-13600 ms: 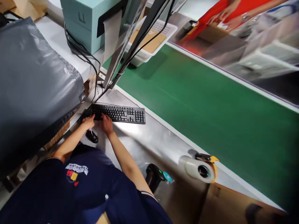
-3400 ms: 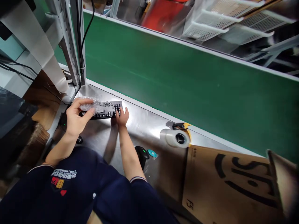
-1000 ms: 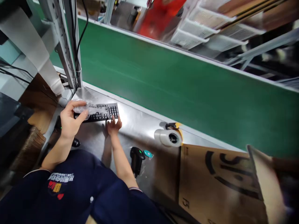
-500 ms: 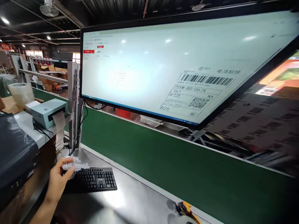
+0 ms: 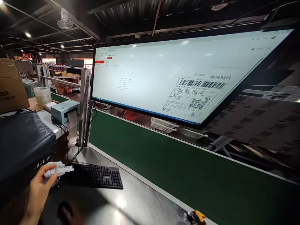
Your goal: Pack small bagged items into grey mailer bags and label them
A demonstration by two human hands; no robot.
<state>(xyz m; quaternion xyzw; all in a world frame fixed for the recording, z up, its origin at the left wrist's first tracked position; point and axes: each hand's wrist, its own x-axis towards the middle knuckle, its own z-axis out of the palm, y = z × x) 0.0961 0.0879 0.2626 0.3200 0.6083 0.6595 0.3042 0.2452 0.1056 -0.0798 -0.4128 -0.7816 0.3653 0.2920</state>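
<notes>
My left hand (image 5: 41, 184) is closed, pinching a small clear plastic bag (image 5: 50, 172) between thumb and fingers. A white barcode label (image 5: 65, 169) sticks out from the bag to the right. The hand is held left of a black keyboard (image 5: 106, 177) on the metal tabletop. Low in the picture, in deep shadow, my right hand (image 5: 74, 214) rests on a black computer mouse (image 5: 64, 210); only part of it shows. Above the table a large monitor (image 5: 145, 81) displays a shipping label with a barcode and a square code.
A pale blue label printer (image 5: 64, 112) with a paper strip hanging out stands at the left, near rolls of clear tape (image 5: 42, 96). A black plastic-covered bulk (image 5: 23, 140) lies beside my left hand. A green partition (image 5: 145, 156) runs behind the table. A yellow-and-black tool (image 5: 198, 216) sits at the front edge.
My left hand has moved left with the bag, away from over the keyboard. The view has turned left and up, and the mouse with my right hand now shows.
</notes>
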